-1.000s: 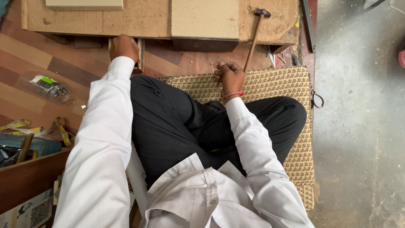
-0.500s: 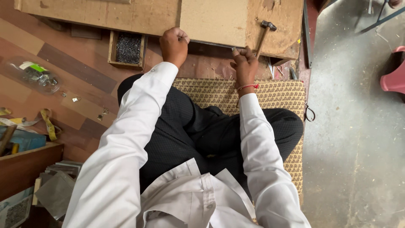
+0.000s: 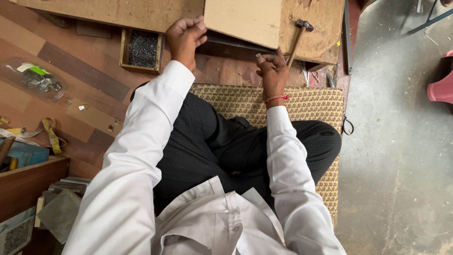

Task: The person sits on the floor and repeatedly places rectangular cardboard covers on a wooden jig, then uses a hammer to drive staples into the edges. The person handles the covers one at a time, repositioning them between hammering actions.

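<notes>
I sit cross-legged on a woven mat (image 3: pixel 311 104). My left hand (image 3: pixel 185 37) is a closed fist at the near edge of a light rectangular board (image 3: pixel 243 20); nothing shows in it. My right hand (image 3: pixel 272 70) pinches a small metal piece (image 3: pixel 258 55) between thumb and fingers, just below the board. A hammer (image 3: pixel 297 38) with a wooden handle lies on the larger brown board (image 3: pixel 321 28), a little right of my right hand. An open wooden box of small nails (image 3: pixel 143 48) sits left of my left hand.
A clear plastic bag of hardware (image 3: pixel 38 80) and a few loose metal bits (image 3: pixel 113 125) lie on the wood-pattern floor at left. A yellow tape measure (image 3: pixel 51 134) and a wooden crate edge (image 3: pixel 28 182) are lower left. Bare concrete (image 3: pixel 401 156) and a pink stool (image 3: pixel 442 86) lie right.
My left hand has moved right, from beside the nail box to the light board's edge. My right hand has lifted off the mat towards the board.
</notes>
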Motion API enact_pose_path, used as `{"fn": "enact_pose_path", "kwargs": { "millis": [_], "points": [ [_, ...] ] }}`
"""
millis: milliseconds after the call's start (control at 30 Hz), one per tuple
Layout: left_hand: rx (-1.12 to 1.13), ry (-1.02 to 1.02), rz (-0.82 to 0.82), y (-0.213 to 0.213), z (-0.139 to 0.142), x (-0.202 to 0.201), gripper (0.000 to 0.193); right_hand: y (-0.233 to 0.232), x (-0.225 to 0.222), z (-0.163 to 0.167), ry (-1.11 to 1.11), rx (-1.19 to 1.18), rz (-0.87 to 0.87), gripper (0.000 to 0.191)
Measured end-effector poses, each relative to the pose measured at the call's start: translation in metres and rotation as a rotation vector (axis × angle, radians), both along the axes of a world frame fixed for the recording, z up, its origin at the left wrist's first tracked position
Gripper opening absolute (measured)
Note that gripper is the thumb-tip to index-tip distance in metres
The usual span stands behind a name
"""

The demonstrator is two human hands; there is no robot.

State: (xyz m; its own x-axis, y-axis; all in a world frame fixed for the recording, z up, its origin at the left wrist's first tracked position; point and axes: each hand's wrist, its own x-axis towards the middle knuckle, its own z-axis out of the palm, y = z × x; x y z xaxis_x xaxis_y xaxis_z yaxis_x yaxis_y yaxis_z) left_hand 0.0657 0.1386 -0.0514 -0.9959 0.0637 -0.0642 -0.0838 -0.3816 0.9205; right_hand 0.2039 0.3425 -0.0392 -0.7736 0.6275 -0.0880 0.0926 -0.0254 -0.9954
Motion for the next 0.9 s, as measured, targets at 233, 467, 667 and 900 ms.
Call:
{"fn": "enact_pose_path", "kwargs": {
  "millis": [233,467,667,900],
  "points": [
    [-0.339,0.157,0.052,0.007,-0.011,0.003,0.009,0.0,-0.004,0.0,0.026,-0.057,-0.015,0.013],
    [-0.426,0.312,0.383,-0.004,-0.004,-0.007,0.01,-0.009,-0.001,-0.001,0.001,-0.048,-0.233,0.016],
    [-0.215,0.124,0.123,0.004,-0.001,-0.003,0.023,-0.032,-0.021,0.009,-0.016,-0.496,-0.025,0.011],
    [-0.199,0.366,-0.038,0.016,-0.007,-0.009,0.009,-0.047,-0.059,0.005,-0.034,-0.717,-0.141,0.015]
  ]
}}
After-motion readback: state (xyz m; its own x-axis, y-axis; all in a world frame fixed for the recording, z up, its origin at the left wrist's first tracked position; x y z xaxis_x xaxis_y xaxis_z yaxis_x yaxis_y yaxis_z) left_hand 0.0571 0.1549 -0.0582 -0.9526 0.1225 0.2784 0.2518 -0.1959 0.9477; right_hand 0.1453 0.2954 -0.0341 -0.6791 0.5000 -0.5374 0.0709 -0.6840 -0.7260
